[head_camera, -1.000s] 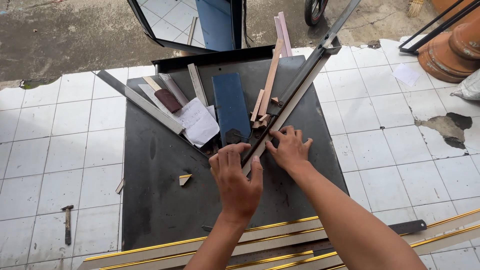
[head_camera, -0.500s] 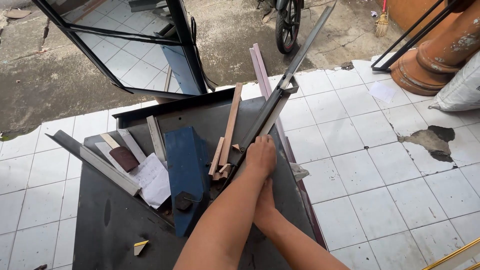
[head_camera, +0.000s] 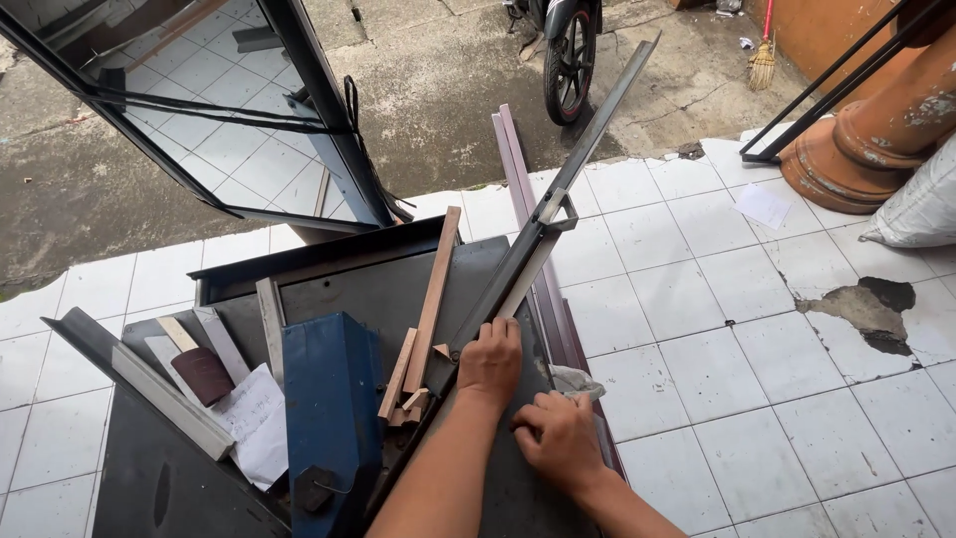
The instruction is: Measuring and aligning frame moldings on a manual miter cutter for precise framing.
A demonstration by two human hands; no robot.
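We cannot see what our right hand (head_camera: 560, 439) presses; its fingers curl flat on the dark board (head_camera: 398, 284). Our left hand (head_camera: 490, 362) clamps the long metal bar (head_camera: 543, 234), whose lower end hides behind wooden sticks (head_camera: 423, 329) beside a blue box (head_camera: 332, 413).

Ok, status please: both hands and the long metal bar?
Left hand gripping long metal bar on the dark board. Right hand flat beside it. Wooden strips lie against the bar.
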